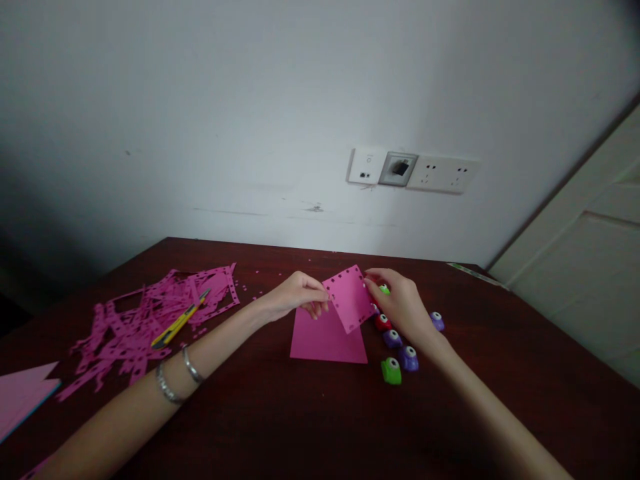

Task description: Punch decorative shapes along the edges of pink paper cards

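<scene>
A small square of pink paper (351,301) with punched holes along its edges is held up, tilted, between my two hands. My left hand (303,295) pinches its left corner. At its right edge, my right hand (397,293) grips it between thumb and fingers. Beneath lies a larger plain pink sheet (327,343), flat on the table and partly covered by the held square. Close by my right hand stand several small craft punches, among them a green punch (391,371), a purple punch (409,358) and a red punch (383,323); some are partly hidden by that hand.
Pink paper scraps (130,327) with punched holes form a heap on the left, with a yellow utility knife (177,325) on top. A stack of paper (25,397) lies at the left edge. Behind the dark wooden table (320,413) is a wall with sockets (443,173).
</scene>
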`<state>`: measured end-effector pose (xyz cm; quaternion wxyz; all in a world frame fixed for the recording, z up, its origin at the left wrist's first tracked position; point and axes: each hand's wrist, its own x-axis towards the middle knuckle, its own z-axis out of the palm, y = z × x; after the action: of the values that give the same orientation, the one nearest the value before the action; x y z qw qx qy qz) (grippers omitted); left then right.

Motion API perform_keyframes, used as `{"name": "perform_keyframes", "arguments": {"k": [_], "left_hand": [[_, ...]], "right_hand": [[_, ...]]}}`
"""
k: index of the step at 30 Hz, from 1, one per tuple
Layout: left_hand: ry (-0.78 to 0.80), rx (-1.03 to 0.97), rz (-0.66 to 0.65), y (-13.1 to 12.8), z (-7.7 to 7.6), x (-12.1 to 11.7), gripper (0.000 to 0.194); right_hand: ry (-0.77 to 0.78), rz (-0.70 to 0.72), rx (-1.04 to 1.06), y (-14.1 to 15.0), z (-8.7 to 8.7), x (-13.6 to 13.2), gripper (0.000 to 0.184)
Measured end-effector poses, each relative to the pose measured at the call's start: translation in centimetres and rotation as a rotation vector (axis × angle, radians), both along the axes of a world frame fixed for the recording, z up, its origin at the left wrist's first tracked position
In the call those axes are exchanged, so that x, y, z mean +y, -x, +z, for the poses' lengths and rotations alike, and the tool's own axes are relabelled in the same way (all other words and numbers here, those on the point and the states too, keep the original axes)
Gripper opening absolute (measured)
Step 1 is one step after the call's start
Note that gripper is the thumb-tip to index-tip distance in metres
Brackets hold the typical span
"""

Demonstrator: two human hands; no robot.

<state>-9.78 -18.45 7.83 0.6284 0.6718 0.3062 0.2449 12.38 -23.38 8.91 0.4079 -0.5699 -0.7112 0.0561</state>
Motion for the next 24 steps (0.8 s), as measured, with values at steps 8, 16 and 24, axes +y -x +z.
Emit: {"name": "perform_keyframes", "arguments": {"k": [8,16,24], "left_hand": [[-0.005,0.049,0.092,-1.0,-0.2,-0.8,0.011],[-0.066,0.076,0.043,-1.1,-0.6,-0.8,0.01],[-0.104,0.081,0.015,-1.1,-0.7,-1.0,0.011]], "right_hand": [[0.127,0.19,-0.053,4.1,0.2,-2.3,0.015],[0.249,0.225,0.019,4.5,-0.8,-2.0,0.013],[0.272,0.217,0.047,4.5,-0.9,-1.9,0.013]]}}
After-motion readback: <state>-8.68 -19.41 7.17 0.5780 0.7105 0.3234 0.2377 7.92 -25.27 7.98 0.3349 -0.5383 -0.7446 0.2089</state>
